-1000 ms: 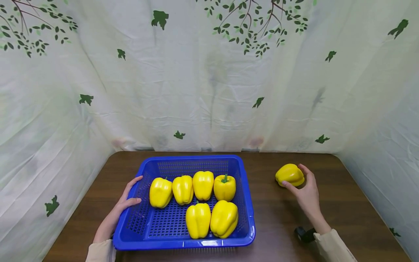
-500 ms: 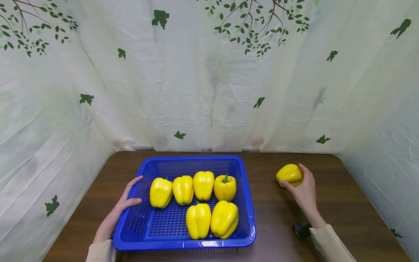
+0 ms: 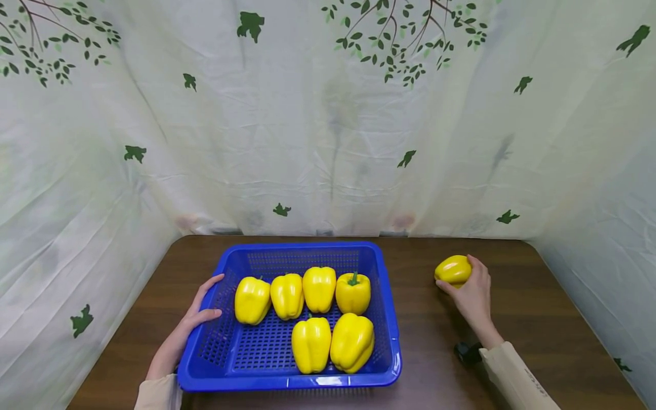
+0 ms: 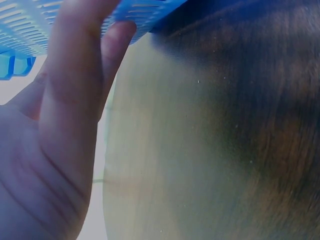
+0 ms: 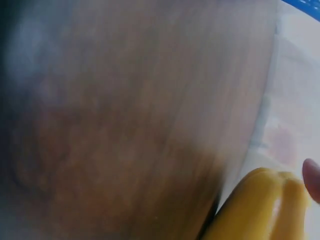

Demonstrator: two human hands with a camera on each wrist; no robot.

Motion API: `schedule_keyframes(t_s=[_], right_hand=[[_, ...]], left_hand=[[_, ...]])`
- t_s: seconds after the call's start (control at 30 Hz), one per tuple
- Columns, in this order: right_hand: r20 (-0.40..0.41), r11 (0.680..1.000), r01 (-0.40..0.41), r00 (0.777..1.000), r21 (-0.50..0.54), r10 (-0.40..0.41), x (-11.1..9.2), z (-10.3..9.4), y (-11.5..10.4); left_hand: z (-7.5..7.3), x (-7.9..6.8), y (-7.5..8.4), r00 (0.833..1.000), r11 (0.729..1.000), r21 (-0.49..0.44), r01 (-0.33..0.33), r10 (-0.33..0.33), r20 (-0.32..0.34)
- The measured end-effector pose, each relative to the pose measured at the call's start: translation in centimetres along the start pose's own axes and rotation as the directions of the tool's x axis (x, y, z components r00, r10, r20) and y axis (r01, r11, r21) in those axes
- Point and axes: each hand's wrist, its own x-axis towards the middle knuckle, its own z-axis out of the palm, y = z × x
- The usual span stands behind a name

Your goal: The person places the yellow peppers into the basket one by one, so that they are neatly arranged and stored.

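Note:
In the head view my left hand [image 3: 191, 319] grips the left rim of a blue plastic basket [image 3: 307, 247], thumb over the edge. The left wrist view shows fingers [image 4: 75, 75] up against the slotted basket wall [image 4: 25, 25]. Several yellow bell peppers sit in the basket, one of them [image 3: 353, 293] with its green stem up. Off to the right, my right hand [image 3: 475, 295] holds another yellow bell pepper [image 3: 453, 269] between thumb and fingers, close over the table. The right wrist view has part of this pepper [image 5: 265, 207] and a fingertip [image 5: 311, 180].
The brown wooden table [image 3: 533, 319] reaches back to a pale curtain [image 3: 328, 125] printed with leaves and branches. More curtain hangs along both sides. A small black device [image 3: 467, 352] is worn at the right wrist. The basket's right wall stands between the peppers inside and the right hand.
My right hand and forearm have shifted slightly left, the hand covering more of the pepper. That pepper has tilted a little. The left hand and basket have not visibly moved.

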Motion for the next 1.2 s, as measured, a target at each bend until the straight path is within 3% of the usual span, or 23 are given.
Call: schedule_keyframes(t_s=[0.73,1.2], right_hand=[[0.054,0.994,-0.11,0.993,0.03,0.108,0.4,-0.5,0.0],[0.07,0.992,-0.121,0.991,0.046,0.118,0.3,-1.6,-0.2]], left_hand=[[-0.1,0.0,-0.1,1.0,1.0,-0.016,-0.007,0.007,0.002],[0.0,-0.1,0.0,0.999,0.999,-0.017,-0.032,0.033,0.004]])
